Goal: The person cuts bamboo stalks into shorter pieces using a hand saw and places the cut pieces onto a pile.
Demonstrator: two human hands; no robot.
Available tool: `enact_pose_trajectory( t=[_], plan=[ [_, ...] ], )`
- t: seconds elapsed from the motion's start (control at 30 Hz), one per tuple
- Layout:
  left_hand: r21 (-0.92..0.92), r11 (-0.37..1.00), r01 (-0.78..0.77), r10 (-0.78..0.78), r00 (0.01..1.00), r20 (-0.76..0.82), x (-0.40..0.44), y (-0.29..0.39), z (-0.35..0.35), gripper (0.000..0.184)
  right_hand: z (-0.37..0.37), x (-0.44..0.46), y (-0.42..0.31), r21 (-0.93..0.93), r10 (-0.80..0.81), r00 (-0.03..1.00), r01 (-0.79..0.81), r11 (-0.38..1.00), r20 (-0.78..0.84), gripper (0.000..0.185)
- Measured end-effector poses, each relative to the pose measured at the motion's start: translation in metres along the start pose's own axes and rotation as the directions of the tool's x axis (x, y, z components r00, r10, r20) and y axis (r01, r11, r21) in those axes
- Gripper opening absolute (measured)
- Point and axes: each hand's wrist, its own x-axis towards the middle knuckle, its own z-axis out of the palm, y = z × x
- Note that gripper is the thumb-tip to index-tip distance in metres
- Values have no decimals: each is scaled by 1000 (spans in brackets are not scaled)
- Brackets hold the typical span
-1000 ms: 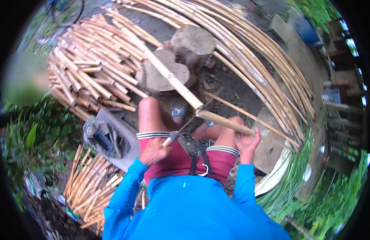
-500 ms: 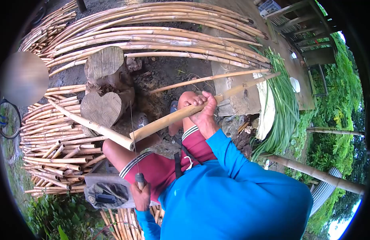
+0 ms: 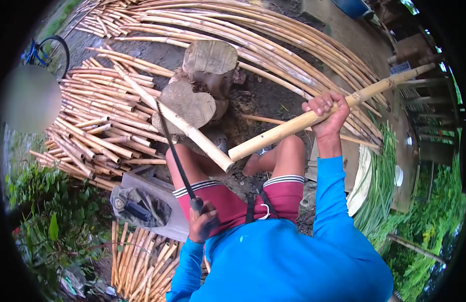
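My left hand (image 3: 203,224) is closed round the dark handle of a handsaw (image 3: 176,153), whose thin blade points up and away over my left thigh. Fingers wrapped, my right hand (image 3: 327,117) grips a thick bamboo pole (image 3: 278,135) raised above my right knee. Its near cut end is beside the end of another bamboo piece (image 3: 200,139); whether they touch I cannot tell. That piece slants past the heart-shaped top of a wooden stump (image 3: 190,108). The saw blade crosses in front of this piece in view.
A second stump top (image 3: 210,58) stands behind. Cut bamboo pieces (image 3: 99,136) are heaped at left, and long poles (image 3: 313,50) lie across the back. Green leaf strips (image 3: 381,186) lie at right. A grey bench (image 3: 160,191) holds a folded cloth (image 3: 140,206). A bicycle (image 3: 54,50) is far left.
My right hand has lifted the bamboo pole and moved it right. The saw blade, upright before, now leans left, and the view has shifted. Both hands keep their hold.
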Motion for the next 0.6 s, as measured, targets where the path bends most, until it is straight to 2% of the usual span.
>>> enact_pose_trajectory(
  t=[0.07,0.13,0.2,0.27,0.3,0.43,0.47,0.53,0.6],
  plan=[
    [-296,936,-194,164,979,-122,11,-1,0,22,23,24,3,-42,50,995,-47,998,84,30],
    [-295,911,-288,238,951,-195,19,0,-2,22,51,47,11,-167,132,986,-113,979,104,32],
    [-233,919,-319,240,919,-314,31,-7,-9,22,76,64,28,-189,165,972,-132,973,166,29],
    [-292,889,-353,254,910,-327,36,-12,-9,22,97,83,48,-341,178,978,-131,931,112,24],
    [-260,891,-372,279,901,-332,37,-13,-9,21,107,87,62,-311,190,978,-157,937,81,22],
    [-207,895,-394,313,888,-338,44,-13,-6,20,132,103,109,-505,208,965,-101,857,159,16],
    [-175,898,-403,326,878,-349,45,-12,-5,21,134,109,122,-565,249,958,-128,815,143,12],
    [-179,889,-422,341,870,-357,45,-9,-3,21,147,106,149,-675,179,965,-3,738,191,12],
    [-175,888,-426,348,870,-350,45,-8,-3,21,160,105,170,-763,240,952,-9,647,192,13]
  ],
)
